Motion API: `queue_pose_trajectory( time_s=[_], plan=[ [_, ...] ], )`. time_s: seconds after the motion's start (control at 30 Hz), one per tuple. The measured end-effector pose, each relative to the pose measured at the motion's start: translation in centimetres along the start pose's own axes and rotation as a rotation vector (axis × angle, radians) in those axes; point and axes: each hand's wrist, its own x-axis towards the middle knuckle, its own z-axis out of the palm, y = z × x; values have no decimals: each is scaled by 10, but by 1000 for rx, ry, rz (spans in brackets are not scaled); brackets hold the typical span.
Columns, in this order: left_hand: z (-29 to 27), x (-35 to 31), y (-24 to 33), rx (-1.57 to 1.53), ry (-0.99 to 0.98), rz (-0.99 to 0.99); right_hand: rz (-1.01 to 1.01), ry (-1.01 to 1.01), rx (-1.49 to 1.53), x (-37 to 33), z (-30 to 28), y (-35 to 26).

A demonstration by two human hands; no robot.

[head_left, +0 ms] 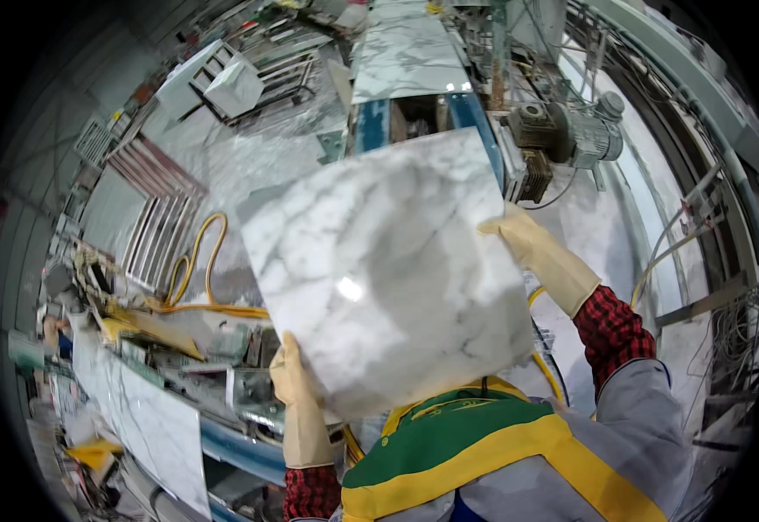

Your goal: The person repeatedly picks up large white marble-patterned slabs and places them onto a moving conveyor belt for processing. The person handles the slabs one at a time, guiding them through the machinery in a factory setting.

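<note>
A square white marble slab (pixel 379 278) with grey veins is held up in front of my body, tilted, its polished face toward me. My left hand (pixel 295 383), in a cream rubber glove, grips the slab's lower left edge with the thumb on its face. At the upper right edge my right hand (pixel 536 248), gloved alike, holds it the same way. The fingers behind the slab are hidden. A green and yellow apron (pixel 466 435) covers my front, just under the slab's near edge.
Ahead, a blue-framed conveyor (pixel 372 126) carries another marble slab (pixel 410 56). An electric motor (pixel 593 135) juts out on its right. At lower left, a marble slab (pixel 157 435) lies on a second conveyor. A yellow hose (pixel 210 304) loops over the floor; metal racks (pixel 157 230) stand beyond.
</note>
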Motion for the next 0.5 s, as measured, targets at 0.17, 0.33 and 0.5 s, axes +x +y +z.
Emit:
queue_pose_trajectory(
  time_s=[0.17,0.33,0.5],
  plan=[
    [71,24,14,160,-208,-154,167,159,-520,23,-45,33],
    [137,68,18,412,-394,-62,-43,222,-1013,76,-107,100],
    [208,159,10,610,-519,236,55,337,-849,134,-127,86]
  ],
)
